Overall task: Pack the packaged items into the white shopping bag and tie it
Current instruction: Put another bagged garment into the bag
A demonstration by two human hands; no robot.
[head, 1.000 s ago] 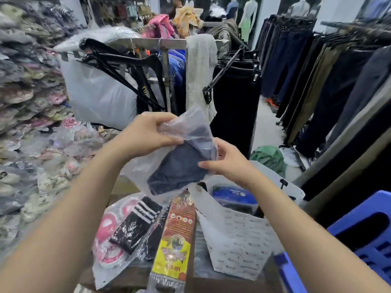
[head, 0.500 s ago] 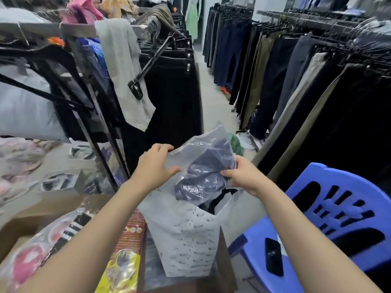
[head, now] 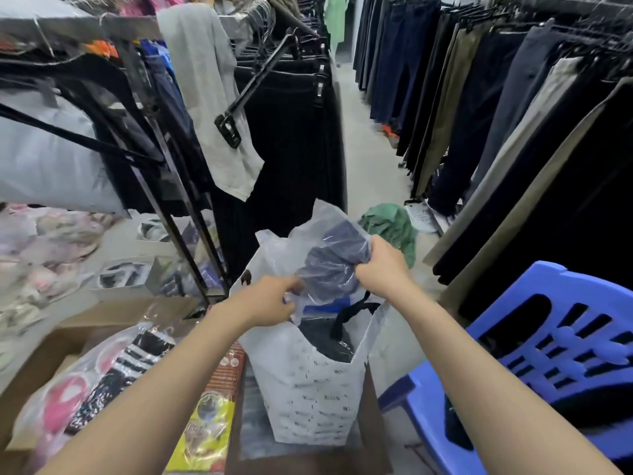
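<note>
A white shopping bag with small black lettering stands open on a low surface in front of me. Inside it I see dark packed items and a black handle. Both hands hold a clear plastic packet with a dark blue garment just over the bag's mouth. My right hand grips the packet's right side. My left hand pinches its lower left edge at the bag's rim. To the left lie a packet of black-and-white striped and pink items and a long red-and-yellow packet.
A blue plastic chair stands close on the right. Racks of dark trousers line the aisle ahead, and a metal rack with hangers stands left. A green cloth lies on the floor. A cardboard box sits at the left.
The camera has swung right and down. Both hands have lowered the dark blue packet from above the bag to its mouth, and the left hand has shifted down to the packet's lower edge.
</note>
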